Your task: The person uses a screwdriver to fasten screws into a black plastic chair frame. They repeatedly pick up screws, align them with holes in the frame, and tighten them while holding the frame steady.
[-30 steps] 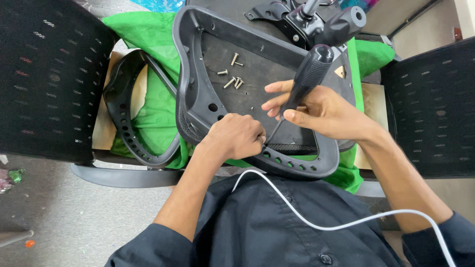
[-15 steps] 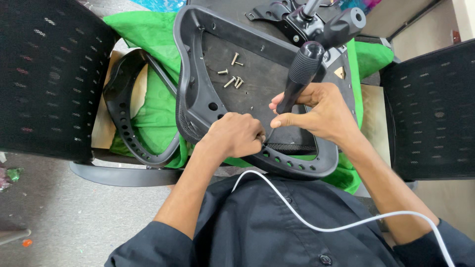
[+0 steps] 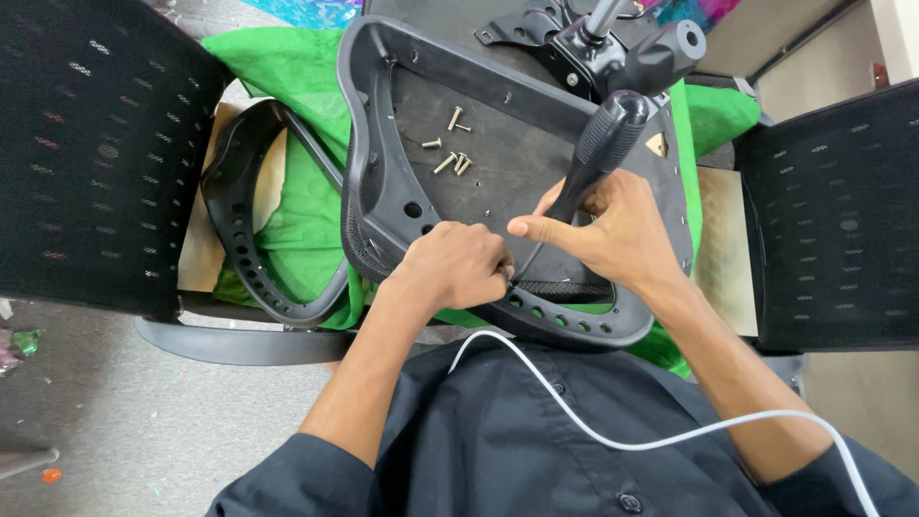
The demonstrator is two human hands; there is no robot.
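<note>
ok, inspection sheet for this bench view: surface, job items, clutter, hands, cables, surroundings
Surface: green cloth under the parts.
Job items: upturned black chair seat frame; black-handled screwdriver, tip at the frame's near edge.
Clutter: loose screws on the seat underside; curved black frame piece beside it.
Hands: right hand grips the screwdriver; left hand pinches at the tip.
Cables: white cable across the dark shirt.
Surroundings: mesh chair backs on both sides; chair mechanism behind.

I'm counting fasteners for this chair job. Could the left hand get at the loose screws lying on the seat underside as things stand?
Probably yes: the screws lie uncovered on the seat panel, just beyond the left hand, with nothing between them. It would first have to leave the screwdriver tip.
</note>
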